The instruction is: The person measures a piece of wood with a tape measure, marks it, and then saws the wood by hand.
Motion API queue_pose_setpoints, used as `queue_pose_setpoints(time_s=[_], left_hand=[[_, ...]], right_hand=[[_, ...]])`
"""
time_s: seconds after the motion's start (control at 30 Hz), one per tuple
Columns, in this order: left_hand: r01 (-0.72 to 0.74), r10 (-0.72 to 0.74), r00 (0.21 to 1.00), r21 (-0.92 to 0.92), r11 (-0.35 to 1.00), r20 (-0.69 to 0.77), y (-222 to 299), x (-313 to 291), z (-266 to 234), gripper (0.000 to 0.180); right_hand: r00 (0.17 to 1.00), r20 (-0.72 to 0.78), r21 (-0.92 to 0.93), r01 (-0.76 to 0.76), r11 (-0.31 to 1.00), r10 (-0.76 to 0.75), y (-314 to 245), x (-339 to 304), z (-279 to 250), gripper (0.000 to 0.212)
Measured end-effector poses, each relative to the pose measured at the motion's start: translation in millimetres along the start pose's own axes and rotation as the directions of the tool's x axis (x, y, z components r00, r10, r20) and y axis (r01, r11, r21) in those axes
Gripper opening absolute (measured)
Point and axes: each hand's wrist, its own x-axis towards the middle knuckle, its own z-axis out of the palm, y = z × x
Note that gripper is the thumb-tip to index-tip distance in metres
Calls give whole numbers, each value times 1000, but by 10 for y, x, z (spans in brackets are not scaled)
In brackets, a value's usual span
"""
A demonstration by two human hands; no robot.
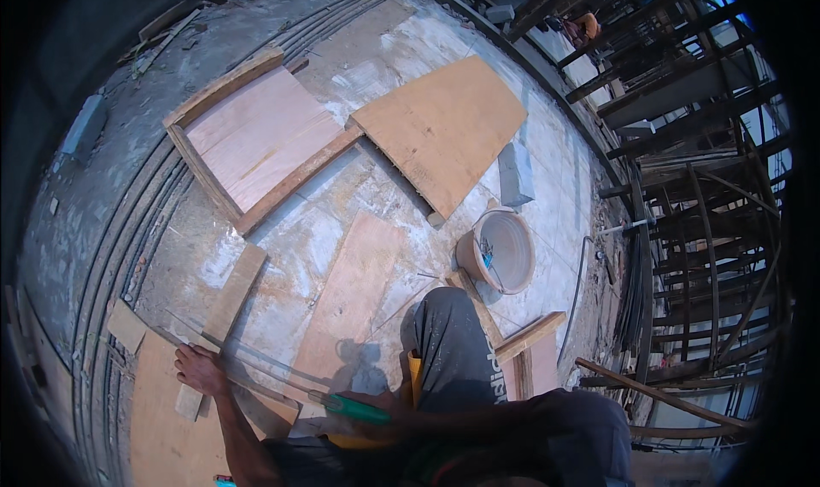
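Observation:
My left hand [202, 369] lies with its fingers spread over a narrow wooden plank [232, 292], which crosses a wider plywood sheet [158, 427]. At the lower middle, my right hand [386, 399] closes round the green handle [357, 408] of what looks like a handsaw. Its long thin blade [265, 367] is seen nearly edge-on and reaches left across the plank, close to my left hand. Much of my right hand is dark and partly hidden. A long plywood strip [352, 286] lies on the floor just ahead, with a shadow over its near end.
Farther out lie a wood-framed panel [265, 137] and a tan plywood board [453, 124]. A bucket [511, 249] with small items inside stands beyond my knee, near a grey block [515, 173]. Long rods [107, 248] run along the left; scaffolding [709, 205] fills the right.

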Motion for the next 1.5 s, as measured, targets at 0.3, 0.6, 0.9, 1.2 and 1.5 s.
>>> queue_pose_setpoints(time_s=[0.3,0.6,0.9,1.2,1.5], left_hand=[[-3,2,1000,-20,1000,-21,-96,-32,41,26],[-55,54,998,-77,996,-12,108,-82,38,28],[-14,13,997,-8,1000,-75,-198,49,-111,24],[13,-13,1000,-91,996,2,11,77,86,18],[39,-28,996,-146,988,82,-39,65,-58,16]], right_hand=[[988,-48,-238,131,962,-146,55,1092,389,62],[995,-74,-288,50,956,-74,-170,1150,222,61],[957,105,46,-277,960,272,-482,259,-190,66],[987,-41,-141,-157,977,153,-121,679,165,65],[987,-30,-192,-162,968,160,76,1335,511,62]])
